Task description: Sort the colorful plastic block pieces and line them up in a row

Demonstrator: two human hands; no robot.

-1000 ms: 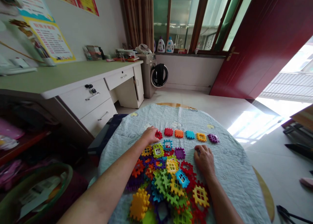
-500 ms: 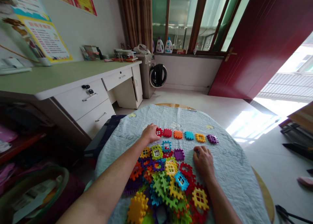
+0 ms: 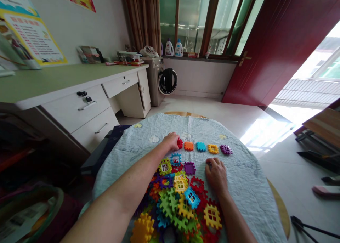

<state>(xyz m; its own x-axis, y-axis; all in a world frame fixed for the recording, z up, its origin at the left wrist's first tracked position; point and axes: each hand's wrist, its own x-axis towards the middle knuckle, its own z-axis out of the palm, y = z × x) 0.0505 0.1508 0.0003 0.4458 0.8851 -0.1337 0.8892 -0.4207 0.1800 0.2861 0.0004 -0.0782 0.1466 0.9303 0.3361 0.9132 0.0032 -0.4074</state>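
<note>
My left hand [image 3: 171,141] lies at the left end of a row of interlocking plastic blocks, its fingers closed on a red block [image 3: 180,143] that is partly covered. To the right of it follow an orange block [image 3: 188,146], a blue block [image 3: 201,146], a yellow block [image 3: 213,149] and a purple block [image 3: 226,150]. My right hand [image 3: 216,175] rests curled on the quilt [image 3: 239,172], just right of a purple block [image 3: 190,168]. A heaped pile of multicoloured blocks [image 3: 172,204] lies between my forearms, its near part cut off by the frame.
The quilt covers a round table with a wooden rim. A white-drawered desk [image 3: 79,105] stands to the left, with a basket [image 3: 34,207] low beside it. Behind are a washing machine [image 3: 154,80] and an open red door [image 3: 265,48].
My left hand has slid right along the row and covers its left end. One of the two red blocks no longer shows. The whole view has shifted slightly as my head moved.
</note>
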